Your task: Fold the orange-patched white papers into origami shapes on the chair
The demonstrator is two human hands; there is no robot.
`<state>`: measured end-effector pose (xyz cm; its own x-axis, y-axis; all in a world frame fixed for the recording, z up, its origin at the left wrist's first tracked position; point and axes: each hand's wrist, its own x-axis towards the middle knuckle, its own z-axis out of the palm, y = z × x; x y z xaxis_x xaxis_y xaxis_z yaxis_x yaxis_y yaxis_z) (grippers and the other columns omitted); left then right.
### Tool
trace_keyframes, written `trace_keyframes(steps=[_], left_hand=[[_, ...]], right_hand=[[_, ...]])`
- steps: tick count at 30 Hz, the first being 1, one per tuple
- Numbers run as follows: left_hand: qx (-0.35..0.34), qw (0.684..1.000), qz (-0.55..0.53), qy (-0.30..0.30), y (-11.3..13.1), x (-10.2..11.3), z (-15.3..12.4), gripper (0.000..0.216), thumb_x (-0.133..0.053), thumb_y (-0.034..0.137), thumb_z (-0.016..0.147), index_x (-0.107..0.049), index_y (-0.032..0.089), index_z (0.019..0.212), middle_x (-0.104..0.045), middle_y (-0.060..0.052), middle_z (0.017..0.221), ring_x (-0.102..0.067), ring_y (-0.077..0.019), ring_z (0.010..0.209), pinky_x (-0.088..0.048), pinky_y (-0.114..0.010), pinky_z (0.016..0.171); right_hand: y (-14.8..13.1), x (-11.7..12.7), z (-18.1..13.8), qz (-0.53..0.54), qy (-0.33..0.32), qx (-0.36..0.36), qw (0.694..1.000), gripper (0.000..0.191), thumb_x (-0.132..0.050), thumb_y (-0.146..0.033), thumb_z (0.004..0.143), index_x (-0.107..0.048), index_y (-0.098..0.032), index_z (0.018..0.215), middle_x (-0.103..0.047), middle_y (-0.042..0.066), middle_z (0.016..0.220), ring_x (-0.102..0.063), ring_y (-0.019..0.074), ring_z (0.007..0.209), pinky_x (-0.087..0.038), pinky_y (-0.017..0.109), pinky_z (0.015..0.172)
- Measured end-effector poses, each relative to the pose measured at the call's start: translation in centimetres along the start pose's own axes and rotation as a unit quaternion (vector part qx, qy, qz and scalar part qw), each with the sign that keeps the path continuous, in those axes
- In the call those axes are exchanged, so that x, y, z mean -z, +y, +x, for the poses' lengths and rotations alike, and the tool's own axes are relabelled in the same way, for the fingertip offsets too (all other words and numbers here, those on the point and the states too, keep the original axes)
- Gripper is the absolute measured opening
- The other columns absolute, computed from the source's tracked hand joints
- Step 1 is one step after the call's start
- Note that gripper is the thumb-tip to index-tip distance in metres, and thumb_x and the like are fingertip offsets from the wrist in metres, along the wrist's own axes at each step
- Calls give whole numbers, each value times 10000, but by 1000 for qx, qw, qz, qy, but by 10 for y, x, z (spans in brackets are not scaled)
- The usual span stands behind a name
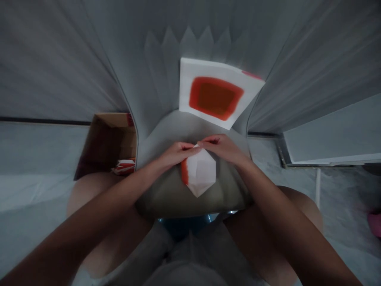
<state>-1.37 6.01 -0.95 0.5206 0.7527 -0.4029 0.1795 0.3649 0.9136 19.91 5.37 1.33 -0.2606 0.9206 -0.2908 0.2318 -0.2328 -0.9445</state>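
A folded white paper piece [201,171] with an orange-red left side lies in front of me, with a point toward my body. My left hand [177,153] pinches its far edge near the far tip. My right hand [222,147] grips the same far tip from the other side, fingers closed on the paper. The fingertips of both hands nearly meet there. Just beyond them rests a white sheet or stack of sheets [185,95] with a red-orange square print. Whether it is one sheet or several I cannot tell.
The work lies on a grey plastic chair [166,127] facing me, its back rising beyond the sheets. On the left, an open cardboard box [101,139] holds red-and-white folded paper pieces [125,166]. A grey curtain [44,59] hangs behind. Something pink [375,224] sits at the far right.
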Motion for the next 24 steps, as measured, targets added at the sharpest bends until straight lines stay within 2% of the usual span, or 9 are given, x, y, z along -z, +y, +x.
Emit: trace_keyframes(steps=[4,12,17,24], left_hand=[[-5,1000,27,4,-2,1,0,467,-787,624,792,-832,180,928,-783,-61,857,-663,-177,750,-461,-273,666],[-33,996,79,-19,5,8,-4,456,-748,621,828,-815,176,905,-732,-30,803,-597,-148,694,-397,-255,610],[-48,989,140,19,3,18,-11,437,-693,595,882,-812,174,890,-726,-26,795,-573,-147,703,-381,-255,614],[-37,990,133,41,0,17,-9,451,-721,623,832,-815,182,853,-724,-31,762,-572,-159,678,-380,-268,595]], right_hand=[[-1,-4,-1,4,-19,-12,1000,373,-802,-578,762,-803,-217,858,-768,36,861,-647,180,788,-497,300,684],[9,-6,3,-20,31,-1,999,296,-747,-494,800,-776,-204,851,-730,25,833,-601,161,745,-458,294,675],[10,-11,4,-17,38,3,999,360,-740,-558,811,-763,-205,880,-733,38,871,-614,176,784,-474,301,696],[14,-14,6,-5,31,-13,999,421,-763,-618,779,-769,-209,879,-738,37,865,-607,173,763,-460,295,659]])
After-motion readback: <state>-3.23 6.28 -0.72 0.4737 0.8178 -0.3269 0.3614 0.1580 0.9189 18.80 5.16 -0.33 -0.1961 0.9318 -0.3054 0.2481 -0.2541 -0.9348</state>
